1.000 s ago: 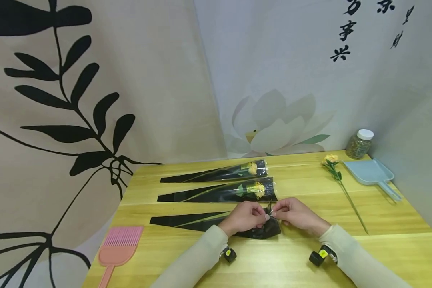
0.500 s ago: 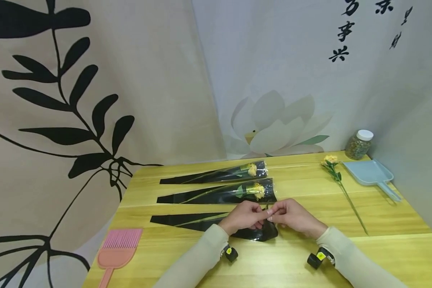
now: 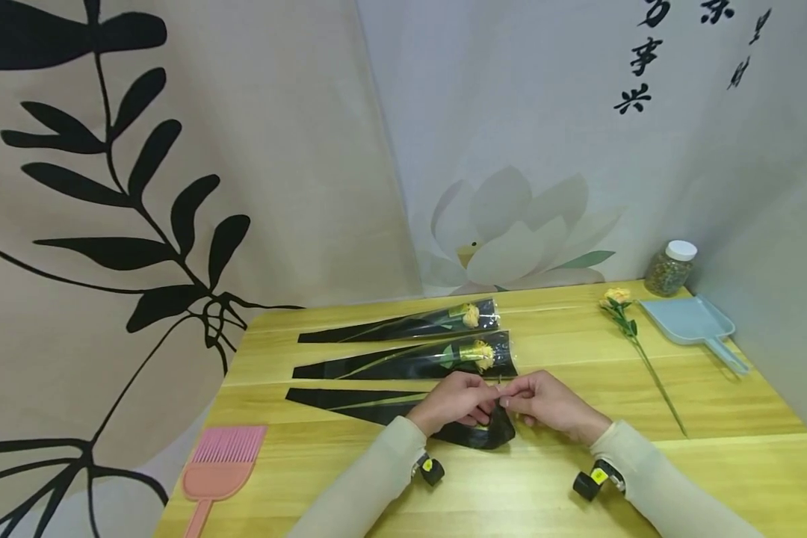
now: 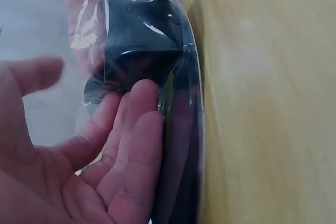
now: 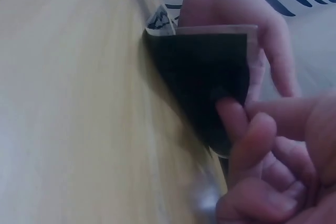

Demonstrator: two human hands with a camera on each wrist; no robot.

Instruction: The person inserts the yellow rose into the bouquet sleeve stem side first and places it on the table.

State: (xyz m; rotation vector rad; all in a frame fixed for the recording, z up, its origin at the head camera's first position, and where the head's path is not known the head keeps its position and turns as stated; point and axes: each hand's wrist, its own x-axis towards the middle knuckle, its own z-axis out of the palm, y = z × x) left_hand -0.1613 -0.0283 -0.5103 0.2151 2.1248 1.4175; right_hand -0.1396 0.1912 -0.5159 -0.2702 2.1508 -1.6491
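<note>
Both hands work at the wide mouth of a black-and-clear flower sleeve point(image 3: 474, 436), nearest of three on the table. A green stem point(image 3: 376, 404) shows along it; its flower is mostly hidden by the left hand. My right hand point(image 3: 551, 406) pinches the sleeve's mouth edge between thumb and index finger, and the black film point(image 5: 199, 66) folds back there in the right wrist view. My left hand point(image 3: 453, 403) lies over the sleeve. In the left wrist view its fingers point(image 4: 139, 145) touch the crinkled clear film point(image 4: 89, 24), nearly straight, with the thumb standing apart.
Two sleeved yellow flowers, one in the far sleeve point(image 3: 403, 323) and one in the middle sleeve point(image 3: 403, 362), lie behind. A loose yellow flower point(image 3: 619, 297), a blue dustpan point(image 3: 689, 320) and a lidded jar point(image 3: 670, 270) are at right. A pink comb-edged dustpan point(image 3: 219, 474) lies front left.
The near sleeve's narrow end has swung slightly away from me and to the right. My hands have drawn closer together at the mouth, the right one shifting a little left.
</note>
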